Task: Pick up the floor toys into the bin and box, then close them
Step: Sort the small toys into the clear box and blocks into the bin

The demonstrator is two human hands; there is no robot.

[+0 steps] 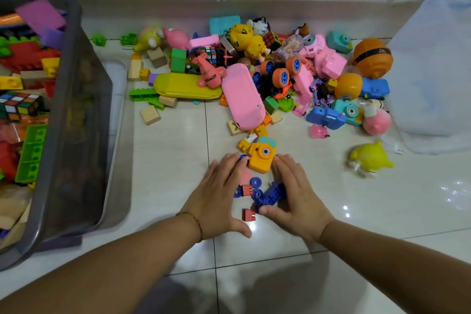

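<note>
Head view | left hand [219, 196] and right hand [293, 194] lying flat at frame centre, fingers straight and spread, gripping nothing | orange toy camera [261, 155] sitting between the fingertips; blue car [271, 195] lying against the right palm; red block [248, 214] lying between the thumbs | grey bin [74, 135] standing at left edge, holding blocks

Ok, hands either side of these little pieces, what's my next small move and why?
Probably draw both hands together to scoop them: the left hand and right hand lie open, flanking the orange toy camera, blue wheels and red bricks.
</note>
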